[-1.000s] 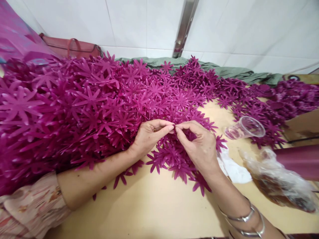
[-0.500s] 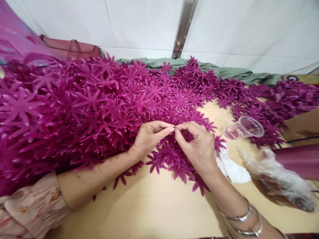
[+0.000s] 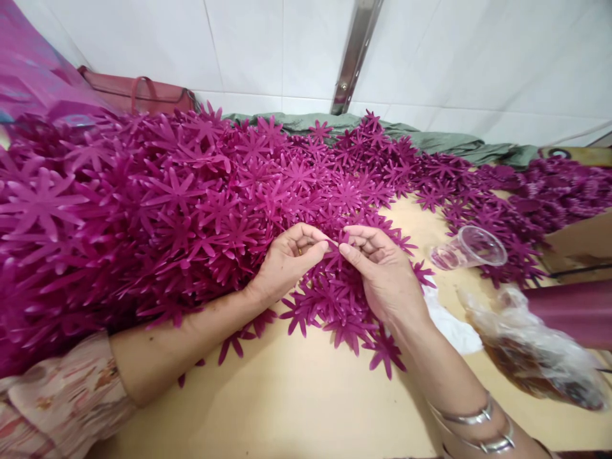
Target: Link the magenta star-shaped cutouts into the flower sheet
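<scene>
Above a big heap of magenta star-shaped flower pieces (image 3: 176,191), my two hands meet fingertip to fingertip. My left hand (image 3: 291,258) is closed in a pinch, thumb against index finger, with a ring on one finger. Close by on its right, my right hand (image 3: 382,268) pinches too, its other fingers curled loosely. A thin, small bit shows between the fingertips; it is too small to name against the magenta behind it. Beneath the hands lies a loose cluster of flower pieces (image 3: 329,299) on the pale tabletop (image 3: 268,401).
On the right lie a clear plastic cup (image 3: 478,247) on its side, a white tissue (image 3: 452,325) and a clear plastic bag (image 3: 535,350) with brown contents. A red bag (image 3: 138,92) and green cloth (image 3: 444,141) rest by the tiled wall (image 3: 248,51).
My right hand has turned and shifted slightly right, its thumb now lying flatter. The fingertips of the two hands have come a little apart. My left hand has barely moved.
</scene>
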`<state>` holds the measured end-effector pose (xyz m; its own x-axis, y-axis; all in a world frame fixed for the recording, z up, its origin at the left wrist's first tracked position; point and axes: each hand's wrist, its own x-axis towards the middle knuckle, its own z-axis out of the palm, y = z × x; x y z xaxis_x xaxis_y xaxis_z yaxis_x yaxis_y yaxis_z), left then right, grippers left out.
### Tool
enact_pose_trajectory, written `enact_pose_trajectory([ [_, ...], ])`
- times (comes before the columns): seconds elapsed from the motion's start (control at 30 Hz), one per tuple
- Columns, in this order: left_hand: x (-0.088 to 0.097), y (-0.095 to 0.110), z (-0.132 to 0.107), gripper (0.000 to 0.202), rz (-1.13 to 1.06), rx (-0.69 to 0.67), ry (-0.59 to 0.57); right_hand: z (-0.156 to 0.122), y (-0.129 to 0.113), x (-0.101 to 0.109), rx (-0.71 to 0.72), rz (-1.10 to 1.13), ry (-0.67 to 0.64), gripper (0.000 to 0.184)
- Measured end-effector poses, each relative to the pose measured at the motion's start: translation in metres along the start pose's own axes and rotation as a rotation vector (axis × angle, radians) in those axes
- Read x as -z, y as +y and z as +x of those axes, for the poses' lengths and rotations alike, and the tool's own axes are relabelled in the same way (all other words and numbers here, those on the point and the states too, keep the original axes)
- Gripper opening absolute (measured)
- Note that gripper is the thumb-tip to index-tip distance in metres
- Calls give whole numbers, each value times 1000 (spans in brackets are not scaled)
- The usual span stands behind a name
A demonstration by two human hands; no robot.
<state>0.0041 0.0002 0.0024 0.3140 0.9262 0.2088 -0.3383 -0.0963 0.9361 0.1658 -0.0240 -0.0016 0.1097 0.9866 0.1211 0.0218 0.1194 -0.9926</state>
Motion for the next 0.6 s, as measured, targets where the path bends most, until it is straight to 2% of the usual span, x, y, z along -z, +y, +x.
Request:
enact_pose_trajectory([
  [0.1, 0, 0, 1, 29, -14, 36, -25, -3, -1, 2, 35, -88, -27, 74],
  [0.2, 0, -2, 2, 23, -5, -10, -30, -7, -3, 3, 87, -196, -43, 69],
  [0.3, 0, -4, 3, 19, 11, -17, -13, -11, -7, 1, 229, -380, 79, 61],
  [0.37, -1, -5, 3, 20, -14, -4, -5, -13, -11, -1, 381, -556, 198, 47],
  [0.43, 0, -5, 3, 20, -47, 6, 3, -14, -14, -1, 497, -708, 251, 34],
  [0.6, 0, -4, 2, 21, -74, 21, -3, -15, -17, 1, 513, -828, 206, 28],
])
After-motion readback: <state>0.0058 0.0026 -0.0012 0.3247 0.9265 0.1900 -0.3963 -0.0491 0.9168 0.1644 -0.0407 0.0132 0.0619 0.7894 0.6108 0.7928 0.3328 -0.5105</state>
